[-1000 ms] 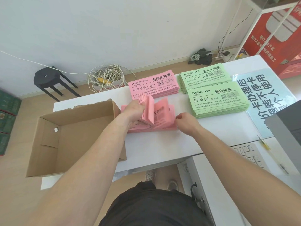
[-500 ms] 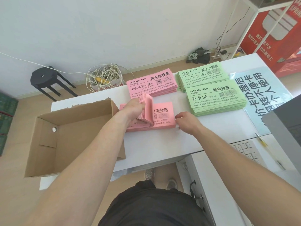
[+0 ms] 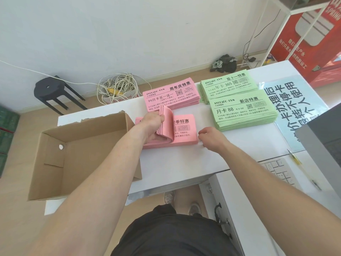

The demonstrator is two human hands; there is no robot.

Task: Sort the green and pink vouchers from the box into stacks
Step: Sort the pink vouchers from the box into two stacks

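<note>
On the white table [image 3: 184, 163], our left hand [image 3: 151, 124] grips a bent-up sheaf of pink vouchers [image 3: 166, 124] above the near pink stack [image 3: 186, 135]. Our right hand [image 3: 212, 137] curls at its right edge, grip unclear. We should steady that edge and lower the sheaf squarely.

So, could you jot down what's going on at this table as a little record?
Left hand: grips a bent-up pink bundle
Right hand: at the right edge of the near pink stack; grip unclear
Far pink stack: lies flat
Far green stack: lies flat
Near green stack: lies flat, in front of the far one
Box: open, left of the stacks
</note>
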